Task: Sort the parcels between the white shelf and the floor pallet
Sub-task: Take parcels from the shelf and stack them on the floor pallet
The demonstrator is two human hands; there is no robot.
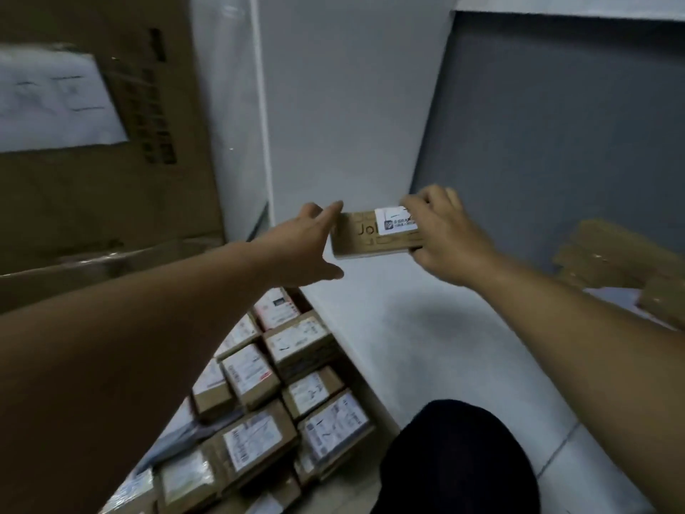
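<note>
The flat brown cardboard parcel (365, 235) with a white label is held over the white shelf (444, 328), its long axis running from 9 to 3 o'clock. The right hand (448, 239) grips the 3 o'clock end, fingers curled over the label. The left hand (300, 250) touches the 9 o'clock end, fingers straight and apart. The next move is probably to lower it flat.

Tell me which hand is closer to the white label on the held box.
Right. The right hand overlaps the white label; the left hand touches the box at its opposite end.
</note>
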